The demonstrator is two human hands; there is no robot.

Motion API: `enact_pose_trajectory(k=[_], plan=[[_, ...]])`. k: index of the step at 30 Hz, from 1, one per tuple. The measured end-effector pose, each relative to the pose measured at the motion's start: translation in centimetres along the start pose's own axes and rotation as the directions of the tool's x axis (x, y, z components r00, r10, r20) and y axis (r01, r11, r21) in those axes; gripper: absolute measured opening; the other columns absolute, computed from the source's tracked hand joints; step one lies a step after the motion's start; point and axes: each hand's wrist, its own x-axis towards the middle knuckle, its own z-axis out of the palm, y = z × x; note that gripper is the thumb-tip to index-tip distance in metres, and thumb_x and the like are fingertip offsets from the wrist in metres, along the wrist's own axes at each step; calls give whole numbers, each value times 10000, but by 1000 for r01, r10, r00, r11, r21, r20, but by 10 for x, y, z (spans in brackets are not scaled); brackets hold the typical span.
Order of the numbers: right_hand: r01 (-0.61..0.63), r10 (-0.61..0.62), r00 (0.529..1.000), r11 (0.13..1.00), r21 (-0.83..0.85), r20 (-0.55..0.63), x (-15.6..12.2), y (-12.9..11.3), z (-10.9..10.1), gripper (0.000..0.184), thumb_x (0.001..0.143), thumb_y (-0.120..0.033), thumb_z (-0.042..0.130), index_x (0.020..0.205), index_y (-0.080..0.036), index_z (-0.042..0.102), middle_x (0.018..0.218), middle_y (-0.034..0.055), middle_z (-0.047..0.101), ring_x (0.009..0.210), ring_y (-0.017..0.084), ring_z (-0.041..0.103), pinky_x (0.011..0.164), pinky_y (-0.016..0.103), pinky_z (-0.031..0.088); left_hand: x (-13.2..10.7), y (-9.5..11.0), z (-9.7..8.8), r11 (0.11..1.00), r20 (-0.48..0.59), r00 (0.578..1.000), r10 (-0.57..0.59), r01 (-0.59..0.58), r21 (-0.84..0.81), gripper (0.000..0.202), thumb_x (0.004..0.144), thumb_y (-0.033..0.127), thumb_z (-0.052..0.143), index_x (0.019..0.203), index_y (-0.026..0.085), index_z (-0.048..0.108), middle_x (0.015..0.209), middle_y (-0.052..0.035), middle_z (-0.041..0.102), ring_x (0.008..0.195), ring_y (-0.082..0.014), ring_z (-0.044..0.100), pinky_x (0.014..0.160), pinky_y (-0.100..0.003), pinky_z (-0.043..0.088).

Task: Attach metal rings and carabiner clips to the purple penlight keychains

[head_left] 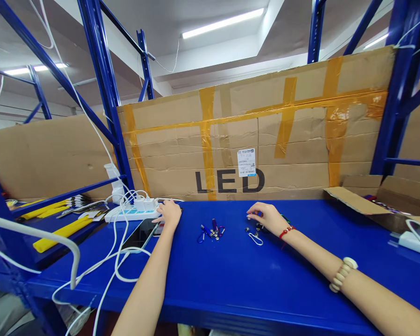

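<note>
My left hand [168,213] rests beside the white power strip [131,213], fingers spread over a small dark device that it mostly covers. A phone [140,235] with a dark screen lies just left of that hand. My right hand [266,217], with a red string bracelet at the wrist, has its thumb and forefinger pinched together; what they hold is too small to make out. Below it lies a silver carabiner clip [255,239] among small dark metal pieces partly hidden by the hand. Between my hands sits a cluster of small blue and purple cylinders with clips [213,230].
White cables [119,261] loop across the left of the blue shelf [210,280]. Yellow rolled items [61,233] lie at far left. A large cardboard sheet marked LED [182,149] stands behind. An open cardboard box [399,196] and a white device [416,242] are at right.
</note>
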Motion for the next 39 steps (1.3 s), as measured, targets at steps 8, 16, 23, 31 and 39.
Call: enact_pose_trajectory(k=[8, 16, 23, 31, 39], plan=[[13, -4, 986, 998, 54, -166, 2, 2, 4, 128, 763, -264, 571, 771, -174, 662, 764, 57, 634, 605, 148, 573, 512, 246, 472, -61, 47, -3, 808, 162, 792, 589, -571, -143, 288, 923, 275, 237, 939, 179, 507, 1016, -79, 570, 1027, -242, 466, 976, -553, 202], [-41, 68, 973, 992, 121, -220, 2, -12, 2, 276, 791, -415, 521, 788, -191, 683, 722, 50, 658, 614, 159, 596, 538, 253, 479, -106, 58, 1, 612, 332, 519, 788, -722, -322, 230, 912, 325, 306, 900, 210, 505, 953, -35, 590, 923, -198, 512, 815, -355, 368], [-227, 269, 951, 941, 249, -151, 2, -26, 0, 261, 692, -442, 612, 719, -197, 698, 707, 37, 691, 644, 198, 638, 598, 274, 500, -112, 56, 4, 566, 315, 471, 824, -709, -421, 233, 892, 347, 344, 882, 210, 533, 888, -39, 601, 857, -198, 531, 738, -309, 375], [-438, 507, 861, 776, 454, -35, 3, -36, 0, 349, 585, -458, 680, 719, -137, 702, 581, 54, 661, 510, 178, 594, 352, 211, 422, -118, 58, 7, 590, 298, 547, 783, -500, -634, 249, 861, 407, 379, 784, 222, 526, 696, 26, 585, 635, -137, 531, 584, -223, 375], [-435, 524, 851, 687, 582, 17, 4, -33, 4, 316, 604, -434, 658, 719, -140, 670, 679, 64, 667, 567, 166, 592, 336, 180, 407, -118, 60, 1, 611, 330, 572, 751, -409, -678, 259, 882, 413, 311, 813, 235, 486, 586, 55, 566, 617, -130, 550, 648, -229, 383]])
